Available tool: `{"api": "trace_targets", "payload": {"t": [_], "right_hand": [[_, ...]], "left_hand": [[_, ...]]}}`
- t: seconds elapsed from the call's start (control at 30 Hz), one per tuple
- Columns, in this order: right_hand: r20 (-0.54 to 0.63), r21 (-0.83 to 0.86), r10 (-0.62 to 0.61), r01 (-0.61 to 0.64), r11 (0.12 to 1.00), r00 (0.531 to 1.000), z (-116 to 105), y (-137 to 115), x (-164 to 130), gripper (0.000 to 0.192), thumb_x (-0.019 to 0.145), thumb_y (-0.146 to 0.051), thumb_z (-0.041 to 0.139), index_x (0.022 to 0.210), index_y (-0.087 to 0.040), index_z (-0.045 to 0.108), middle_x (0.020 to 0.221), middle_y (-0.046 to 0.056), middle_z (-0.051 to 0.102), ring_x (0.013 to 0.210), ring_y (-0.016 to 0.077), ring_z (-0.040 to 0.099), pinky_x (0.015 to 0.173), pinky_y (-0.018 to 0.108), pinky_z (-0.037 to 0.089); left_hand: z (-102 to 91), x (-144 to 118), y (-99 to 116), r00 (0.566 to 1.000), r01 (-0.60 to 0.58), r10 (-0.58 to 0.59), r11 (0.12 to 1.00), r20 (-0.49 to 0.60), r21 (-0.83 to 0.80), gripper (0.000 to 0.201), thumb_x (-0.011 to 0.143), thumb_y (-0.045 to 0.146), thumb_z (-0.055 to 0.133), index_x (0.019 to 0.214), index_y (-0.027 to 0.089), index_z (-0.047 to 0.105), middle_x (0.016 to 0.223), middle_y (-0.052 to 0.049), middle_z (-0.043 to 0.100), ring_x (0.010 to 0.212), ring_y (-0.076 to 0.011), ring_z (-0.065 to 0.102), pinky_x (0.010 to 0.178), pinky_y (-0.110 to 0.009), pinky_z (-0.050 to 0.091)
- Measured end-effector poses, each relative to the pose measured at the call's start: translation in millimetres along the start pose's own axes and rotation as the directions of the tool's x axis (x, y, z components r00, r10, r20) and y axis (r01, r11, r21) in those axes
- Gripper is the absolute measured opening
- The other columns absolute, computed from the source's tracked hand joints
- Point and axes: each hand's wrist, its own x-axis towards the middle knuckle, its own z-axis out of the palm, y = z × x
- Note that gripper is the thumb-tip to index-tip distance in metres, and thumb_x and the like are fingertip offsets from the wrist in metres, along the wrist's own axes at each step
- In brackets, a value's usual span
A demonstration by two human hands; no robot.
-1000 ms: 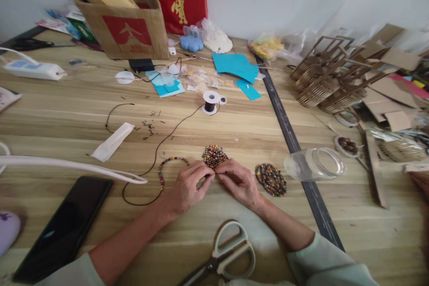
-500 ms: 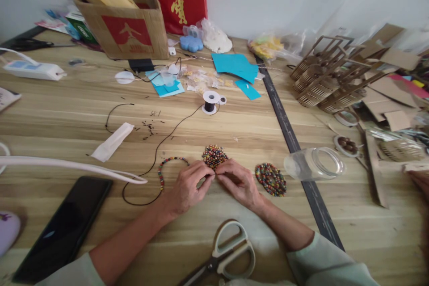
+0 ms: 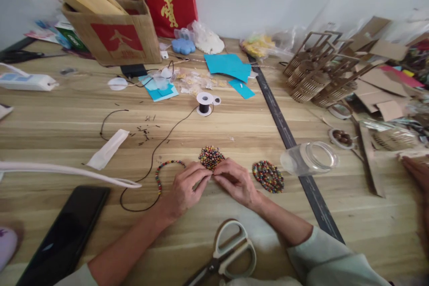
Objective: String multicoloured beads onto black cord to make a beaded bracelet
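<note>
My left hand [image 3: 188, 190] is closed in a pinch, with a string of small multicoloured beads on black cord [image 3: 157, 174] running in behind its fingers. My right hand [image 3: 236, 182] pinches with thumb and forefinger, its tips meeting the left fingertips. Between them is a tiny dark speck that looks like a bead; the cord's end is mostly hidden. Just beyond the fingertips lies a heap of loose coloured beads [image 3: 211, 156]. A finished-looking coil of strung beads [image 3: 268, 176] rests to the right of my right hand. The black cord leads back to a white spool [image 3: 204, 104].
Scissors [image 3: 231, 252] lie near the front edge. A phone [image 3: 63, 237] and a white cable [image 3: 77, 173] are at left, a clear jar [image 3: 310, 159] at right. Behind stand a cardboard box [image 3: 114, 38] and woven baskets [image 3: 310, 78]. Another person's hand [image 3: 415, 172] shows at far right.
The view has shifted slightly, so most things on the table sit a little further left. My hands stay together in a pinch, the left fingers drawn slightly closer together.
</note>
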Motion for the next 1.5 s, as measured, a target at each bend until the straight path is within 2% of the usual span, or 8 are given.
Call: {"api": "trace_targets", "payload": {"t": [0.47,0.77,0.83,0.93,1.1,1.2,1.37,1.5], "right_hand": [[-0.031,0.022,-0.020,0.020,1.000,0.999,1.3,3.2,-1.2,0.007,0.091,-0.022,0.058,0.092,-0.016,0.062,0.086,0.008,0.066,0.081,0.0175,0.062,0.073,0.032,0.052],[-0.008,0.018,-0.059,0.059,0.998,0.998,-0.5,3.3,-1.9,0.010,0.094,-0.024,0.055,0.093,-0.017,0.063,0.087,0.009,0.067,0.082,0.0175,0.063,0.076,0.032,0.053],[0.000,-0.022,-0.116,0.116,0.993,0.993,-1.7,2.3,-1.9,0.011,0.095,-0.022,0.052,0.097,-0.017,0.061,0.089,0.009,0.067,0.085,0.0183,0.062,0.078,0.034,0.053],[0.007,-0.074,-0.195,0.195,0.978,0.981,-3.0,0.4,-2.4,0.011,0.096,-0.018,0.049,0.101,-0.016,0.059,0.091,0.010,0.066,0.088,0.0193,0.060,0.079,0.035,0.052],[0.006,-0.154,-0.257,0.255,0.955,0.966,-3.3,-2.2,-3.3,0.011,0.095,-0.015,0.048,0.099,-0.017,0.058,0.090,0.010,0.061,0.086,0.0189,0.056,0.077,0.035,0.051],[0.005,-0.189,-0.276,0.272,0.944,0.961,-2.6,-3.0,-3.1,0.010,0.095,-0.016,0.048,0.098,-0.017,0.057,0.090,0.009,0.060,0.085,0.0184,0.055,0.075,0.034,0.051],[0.016,-0.202,-0.291,0.288,0.936,0.957,-1.5,-4.3,-2.0,0.009,0.094,-0.014,0.047,0.098,-0.018,0.055,0.085,0.007,0.059,0.082,0.0184,0.053,0.074,0.033,0.050],[0.023,-0.201,-0.300,0.298,0.933,0.954,-1.2,-5.4,-1.5,0.009,0.094,-0.014,0.047,0.098,-0.019,0.054,0.084,0.007,0.059,0.082,0.0190,0.053,0.073,0.033,0.050]], "left_hand": [[-1.4,3.2,2.7,0.997,-0.020,0.022,0.999,-0.072,0.025,0.017,0.083,0.009,0.063,0.099,0.017,0.066,0.085,-0.006,0.074,0.078,-0.0159,0.069,0.074,-0.026,0.057],[-5.2,-0.1,4.0,0.998,0.051,-0.052,0.999,-0.043,-0.007,0.029,0.085,0.006,0.051,0.110,0.018,0.059,0.094,-0.007,0.070,0.090,-0.0182,0.066,0.083,-0.031,0.054],[-6.2,-3.7,1.6,0.984,0.143,-0.149,0.988,-0.102,-0.061,0.031,0.086,0.007,0.045,0.113,0.018,0.057,0.102,-0.009,0.066,0.100,-0.0208,0.062,0.091,-0.037,0.050],[-4.9,-9.1,-4.1,0.924,0.249,-0.292,0.950,-0.246,-0.191,0.032,0.086,0.013,0.043,0.116,0.019,0.053,0.110,-0.010,0.062,0.106,-0.0228,0.058,0.095,-0.042,0.045],[-1.5,-10.3,-8.4,0.866,0.205,-0.312,0.934,-0.390,-0.293,0.033,0.086,0.019,0.047,0.118,0.018,0.050,0.110,-0.009,0.061,0.105,-0.0230,0.057,0.095,-0.042,0.043],[-3.6,-8.4,-5.3,0.894,0.194,-0.282,0.944,-0.348,-0.267,0.029,0.089,0.021,0.044,0.116,0.018,0.053,0.107,-0.009,0.062,0.106,-0.0231,0.056,0.097,-0.043,0.042],[-12.0,-6.2,2.7,0.980,0.120,-0.144,0.978,-0.135,-0.173,0.027,0.094,0.020,0.036,0.111,0.019,0.057,0.101,-0.009,0.064,0.106,-0.0236,0.055,0.096,-0.044,0.043],[-14.4,-1.0,8.9,1.000,0.014,-0.014,0.994,-0.003,-0.109,0.023,0.091,0.019,0.047,0.111,0.018,0.057,0.099,-0.010,0.065,0.104,-0.0245,0.056,0.091,-0.043,0.048]]}}
